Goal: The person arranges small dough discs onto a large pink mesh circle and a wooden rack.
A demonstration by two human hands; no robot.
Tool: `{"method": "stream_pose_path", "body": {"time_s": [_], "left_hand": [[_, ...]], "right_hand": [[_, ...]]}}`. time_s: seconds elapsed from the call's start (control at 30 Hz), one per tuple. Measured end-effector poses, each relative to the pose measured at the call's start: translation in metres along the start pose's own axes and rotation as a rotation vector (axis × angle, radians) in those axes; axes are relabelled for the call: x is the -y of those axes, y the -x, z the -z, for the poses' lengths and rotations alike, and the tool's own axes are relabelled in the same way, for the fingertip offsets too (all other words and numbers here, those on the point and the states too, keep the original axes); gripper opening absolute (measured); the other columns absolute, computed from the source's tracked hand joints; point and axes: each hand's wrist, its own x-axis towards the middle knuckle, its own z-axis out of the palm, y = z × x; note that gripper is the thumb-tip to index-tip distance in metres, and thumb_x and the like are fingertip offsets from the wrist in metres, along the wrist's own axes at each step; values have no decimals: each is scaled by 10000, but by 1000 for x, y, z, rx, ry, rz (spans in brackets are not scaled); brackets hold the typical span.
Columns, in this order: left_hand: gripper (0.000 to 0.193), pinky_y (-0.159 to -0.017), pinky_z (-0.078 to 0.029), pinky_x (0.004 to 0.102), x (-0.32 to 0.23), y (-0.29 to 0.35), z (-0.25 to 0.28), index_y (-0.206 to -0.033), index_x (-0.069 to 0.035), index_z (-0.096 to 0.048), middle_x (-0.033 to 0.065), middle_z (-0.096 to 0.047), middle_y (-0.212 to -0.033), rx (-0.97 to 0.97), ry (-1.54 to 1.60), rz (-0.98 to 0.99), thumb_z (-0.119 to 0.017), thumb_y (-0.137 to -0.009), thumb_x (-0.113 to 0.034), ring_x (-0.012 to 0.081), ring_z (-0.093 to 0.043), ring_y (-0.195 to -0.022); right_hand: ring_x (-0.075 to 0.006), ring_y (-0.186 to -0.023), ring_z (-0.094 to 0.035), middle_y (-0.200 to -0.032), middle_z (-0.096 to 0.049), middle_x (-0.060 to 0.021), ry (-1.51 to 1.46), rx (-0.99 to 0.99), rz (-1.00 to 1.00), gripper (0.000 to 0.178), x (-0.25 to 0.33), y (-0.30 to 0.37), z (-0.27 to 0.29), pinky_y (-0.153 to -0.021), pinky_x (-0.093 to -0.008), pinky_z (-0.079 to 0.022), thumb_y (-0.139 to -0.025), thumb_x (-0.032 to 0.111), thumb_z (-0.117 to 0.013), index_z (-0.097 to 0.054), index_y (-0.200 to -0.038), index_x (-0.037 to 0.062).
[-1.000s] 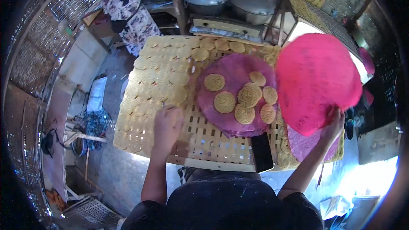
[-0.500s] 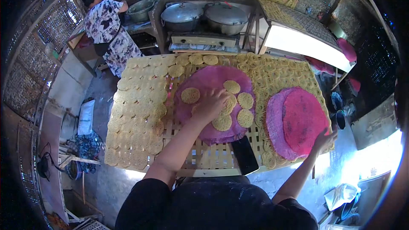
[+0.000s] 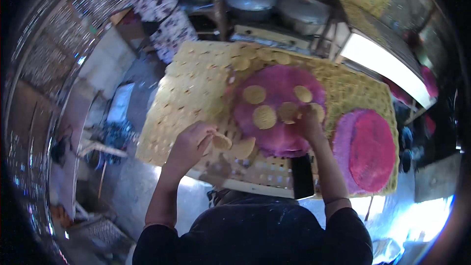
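Several thin, round yellow noodle discs (image 3: 265,117) lie on a round purple mesh cloth (image 3: 255,134) in the middle of a slatted bamboo rack (image 3: 171,86). My left hand (image 3: 189,146), left of the cloth, pinches one yellow noodle disc (image 3: 222,141) over the rack. Another yellow noodle disc (image 3: 243,148) is tilted just right of it; whether it touches the rack I cannot tell. My right hand (image 3: 309,123) is over the cloth's right side, its blurred fingers closed at the edge of a yellow noodle disc (image 3: 288,112). One more disc is partly hidden behind that hand.
A black phone-like slab (image 3: 302,176) lies at the rack's near edge. Stacked pink round cloths (image 3: 374,152) lie on the right. Rows of discs cover the rack's far right (image 3: 358,86). Behind stand a stove with lidded pots (image 3: 251,1) and another person (image 3: 159,7).
My left hand has moved left and down off the cloth, now with a disc. My right hand has gone from the pink stack to the discs. Fewer discs show on the cloth, and the view has shifted.
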Motion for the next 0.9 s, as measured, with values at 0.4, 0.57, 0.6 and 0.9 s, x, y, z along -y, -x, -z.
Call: {"method": "stream_pose_path", "body": {"time_s": [0.4, 0.57, 0.6, 0.9], "left_hand": [[208, -878, -472, 344, 43, 111, -1, -916, -36, -574, 108, -625, -1001, -114, 98, 408, -651, -744, 53, 253, -603, -1004], [77, -683, -452, 386, 54, 142, -21, -832, -79, -589, 67, -612, -826, -17, -364, 265, -580, -757, -62, 276, -573, -775], [57, -638, -441, 403, 56, 146, -24, -791, -87, -582, 65, -595, -754, -109, -376, 217, -547, -750, -68, 284, -567, -732], [184, -744, -437, 390, 50, 149, -16, -888, -88, -603, 64, -630, -880, -17, -316, 305, -585, -725, -3, 275, -565, -839]], "right_hand": [[-243, -779, -630, -868, -637, -140, -540, -107, -153, 235, 20, -23, 13, -680, -359, -492, -783, 110, -639, -550, -975, 8], [-249, -808, -633, -861, -636, -145, -688, -177, -186, 244, 19, -29, 16, -697, -350, -493, -792, 118, -650, -552, -993, 21], [-242, -808, -633, -858, -638, -145, -684, -170, -211, 244, 19, -29, 18, -699, -346, -492, -792, 114, -649, -555, -995, 16], [-242, -733, -643, -831, -665, -154, -657, -157, -112, 249, 33, -106, 31, -678, -357, -505, -805, 144, -651, -602, -989, -16]]}}
